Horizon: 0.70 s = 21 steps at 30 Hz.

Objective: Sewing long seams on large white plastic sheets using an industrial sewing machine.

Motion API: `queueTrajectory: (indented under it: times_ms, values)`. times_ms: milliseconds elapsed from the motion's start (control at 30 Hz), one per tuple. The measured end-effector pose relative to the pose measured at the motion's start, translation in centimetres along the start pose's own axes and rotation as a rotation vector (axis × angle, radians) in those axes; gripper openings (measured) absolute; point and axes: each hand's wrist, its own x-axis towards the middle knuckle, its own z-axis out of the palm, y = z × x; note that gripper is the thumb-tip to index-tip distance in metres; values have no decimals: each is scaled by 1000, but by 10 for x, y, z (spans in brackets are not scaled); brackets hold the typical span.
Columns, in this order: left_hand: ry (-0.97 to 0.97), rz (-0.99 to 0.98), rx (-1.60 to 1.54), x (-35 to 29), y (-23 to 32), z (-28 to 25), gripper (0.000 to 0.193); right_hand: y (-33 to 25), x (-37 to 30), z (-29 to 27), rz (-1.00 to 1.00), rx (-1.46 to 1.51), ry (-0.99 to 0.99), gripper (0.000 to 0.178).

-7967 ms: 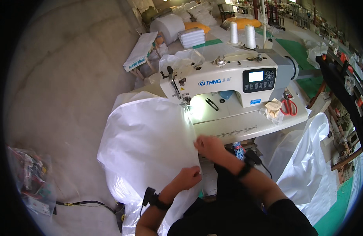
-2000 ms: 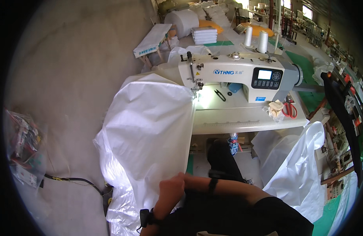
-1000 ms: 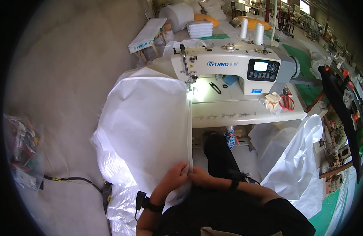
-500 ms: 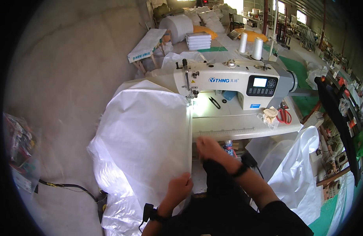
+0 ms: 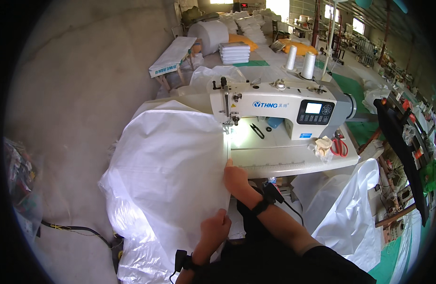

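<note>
A large sheet of white woven plastic fabric (image 5: 175, 156) drapes over the left side of the sewing machine (image 5: 274, 102). Its long right edge runs up to the lit needle area (image 5: 231, 131). My left hand (image 5: 215, 228) is closed on that edge low down, close to my body. Higher up, at the front rim of the machine table, my right hand (image 5: 236, 180) pinches the same edge, its fingertips partly hidden. To the right of the needle lie black thread snips (image 5: 257, 131) and a small black disc (image 5: 268, 128).
Red-handled scissors (image 5: 339, 146) and a crumpled cream cloth (image 5: 323, 146) lie at the table's right end. Two white thread cones (image 5: 308, 65) stand behind the machine. More white sheeting (image 5: 343, 208) hangs below right. A wooden bench (image 5: 173, 56) and packed white bundles (image 5: 234, 52) stand farther back.
My right hand has moved left onto the fabric's edge, from beside it in front of the table. My left hand keeps its place on the edge. The view has shifted slightly.
</note>
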Motion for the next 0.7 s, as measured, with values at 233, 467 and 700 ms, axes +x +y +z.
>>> queueTrajectory:
  times_ms: [233,467,700]
  values:
    - [76,32,37,23,-2,3,11,-6,-8,-3,23,42,-80,57]
    - [129,38,-25,57,-15,13,12,-4,-7,-8,39,137,-100,59]
    - [18,-1,-80,81,-27,19,16,-4,-7,-5,53,185,-101,57]
